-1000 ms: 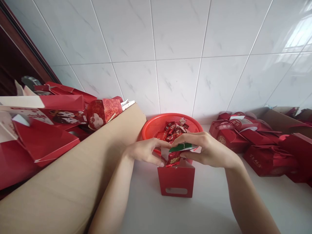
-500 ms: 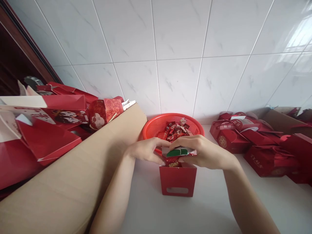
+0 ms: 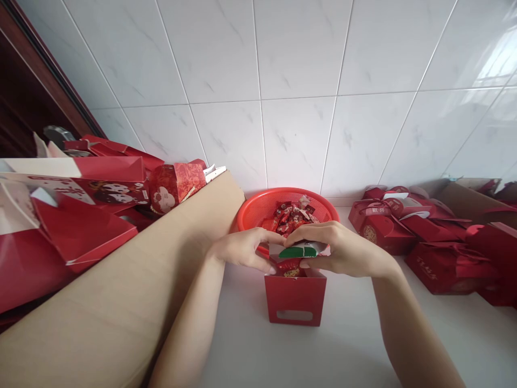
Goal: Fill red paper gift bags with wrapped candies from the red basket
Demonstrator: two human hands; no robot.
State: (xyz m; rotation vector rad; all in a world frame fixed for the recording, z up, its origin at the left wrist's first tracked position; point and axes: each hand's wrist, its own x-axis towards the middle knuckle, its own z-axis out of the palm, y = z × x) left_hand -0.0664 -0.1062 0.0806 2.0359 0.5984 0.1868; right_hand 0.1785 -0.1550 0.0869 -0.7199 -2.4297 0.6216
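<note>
A red gift box (image 3: 295,296) with an oval window low on its front stands upright on the white table, its top open. Inside the opening, red wrapping with gold print (image 3: 291,269) shows. My left hand (image 3: 246,248) is closed at the box's upper left, thumb by the edge and fingers reaching along the far side. My right hand (image 3: 343,250) pinches a white and green piece (image 3: 298,251) over the opening; whether it is a packet or part of a flap I cannot tell. Behind the hands sits a red plastic basket (image 3: 247,213) holding red-wrapped sweets (image 3: 293,215).
On the left a large cardboard carton (image 3: 133,280) holds several red boxes (image 3: 92,231). Several folded red gift boxes (image 3: 448,267) stand together at the right, with another cardboard box (image 3: 464,199) behind. A tiled wall (image 3: 299,129) rises behind the table (image 3: 250,345).
The right hand and the white and green piece have shifted very slightly to the right. Both hands stay over the box top, and the box has barely moved.
</note>
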